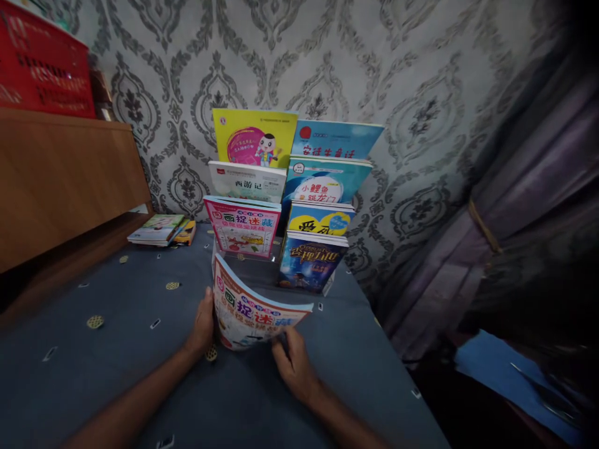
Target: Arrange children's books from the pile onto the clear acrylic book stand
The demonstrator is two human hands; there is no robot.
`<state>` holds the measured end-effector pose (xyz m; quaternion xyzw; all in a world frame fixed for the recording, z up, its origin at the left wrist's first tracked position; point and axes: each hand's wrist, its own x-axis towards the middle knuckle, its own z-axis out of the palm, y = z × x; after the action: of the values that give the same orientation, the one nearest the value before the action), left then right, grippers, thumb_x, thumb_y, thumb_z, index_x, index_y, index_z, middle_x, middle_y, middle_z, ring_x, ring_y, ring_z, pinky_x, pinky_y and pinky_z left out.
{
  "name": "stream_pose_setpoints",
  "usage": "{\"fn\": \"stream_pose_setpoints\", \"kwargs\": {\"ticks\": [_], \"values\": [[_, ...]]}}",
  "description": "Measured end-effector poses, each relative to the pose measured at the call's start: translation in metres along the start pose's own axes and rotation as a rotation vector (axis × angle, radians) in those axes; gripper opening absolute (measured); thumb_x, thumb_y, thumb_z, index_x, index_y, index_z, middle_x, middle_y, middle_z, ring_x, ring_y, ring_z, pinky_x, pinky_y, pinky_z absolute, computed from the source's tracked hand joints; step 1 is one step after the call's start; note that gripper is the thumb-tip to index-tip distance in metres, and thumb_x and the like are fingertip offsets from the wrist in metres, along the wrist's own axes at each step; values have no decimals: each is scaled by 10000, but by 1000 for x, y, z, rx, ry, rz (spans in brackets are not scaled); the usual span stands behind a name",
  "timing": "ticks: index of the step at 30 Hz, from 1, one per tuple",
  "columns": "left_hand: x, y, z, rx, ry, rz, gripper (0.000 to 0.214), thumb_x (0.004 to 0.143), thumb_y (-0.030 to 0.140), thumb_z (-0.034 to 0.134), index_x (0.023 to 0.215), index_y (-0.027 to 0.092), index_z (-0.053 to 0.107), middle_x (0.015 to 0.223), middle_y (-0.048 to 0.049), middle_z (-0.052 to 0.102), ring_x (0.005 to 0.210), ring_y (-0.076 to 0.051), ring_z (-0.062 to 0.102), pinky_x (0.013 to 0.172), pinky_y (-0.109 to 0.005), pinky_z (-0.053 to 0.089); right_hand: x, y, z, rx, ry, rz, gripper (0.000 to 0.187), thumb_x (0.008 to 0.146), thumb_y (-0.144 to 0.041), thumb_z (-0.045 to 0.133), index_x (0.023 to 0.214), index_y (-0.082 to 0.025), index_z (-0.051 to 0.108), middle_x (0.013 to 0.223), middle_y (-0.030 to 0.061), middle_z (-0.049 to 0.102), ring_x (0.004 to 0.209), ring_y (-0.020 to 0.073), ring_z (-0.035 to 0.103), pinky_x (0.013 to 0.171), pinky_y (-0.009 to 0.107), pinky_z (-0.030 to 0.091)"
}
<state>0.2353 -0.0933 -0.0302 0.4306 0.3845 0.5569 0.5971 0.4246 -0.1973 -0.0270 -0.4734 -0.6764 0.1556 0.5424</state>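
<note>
A thin picture book [253, 312] with colourful Chinese lettering is held upright and bowed above the dark cloth. My left hand [204, 321] grips its left edge, the fingers partly hidden behind it. At the lower right corner, my right hand [294, 362] pinches the same book. Just beyond stands a stepped display of books: a pink book [243, 231] of similar design, a dark blue book [311, 262], a white book [248, 184], a yellow book [255, 140], and several blue ones behind.
A small pile of books [156, 229] lies at the left by a wooden cabinet [70, 168] bearing a red basket [44, 62]. Patterned wallpaper [187, 93] rises behind the display. At the right hangs a tied purple curtain [468, 231], with a blue sheet [505, 380] below.
</note>
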Motion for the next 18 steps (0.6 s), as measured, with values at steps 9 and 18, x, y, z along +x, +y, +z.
{"fn": "stream_pose_setpoints", "kwargs": {"ticks": [9,18], "values": [[-3,34,3,281,147,268,477,880,649,522,774,209,672,771,-37,705,836,-245,619,777,-323,502,-4,-3,0,-96,-59,24,356,976,-269,443,1305,-225,571,1203,117,678,1133,277,626,989,438,540],[-6,67,-1,665,7,532,377,905,495,466,640,228,445,589,34,465,568,-142,417,567,-254,345,5,-10,-2,-49,-37,27,350,970,-223,430,1285,-206,582,1197,108,683,1115,243,647,966,371,554]]}}
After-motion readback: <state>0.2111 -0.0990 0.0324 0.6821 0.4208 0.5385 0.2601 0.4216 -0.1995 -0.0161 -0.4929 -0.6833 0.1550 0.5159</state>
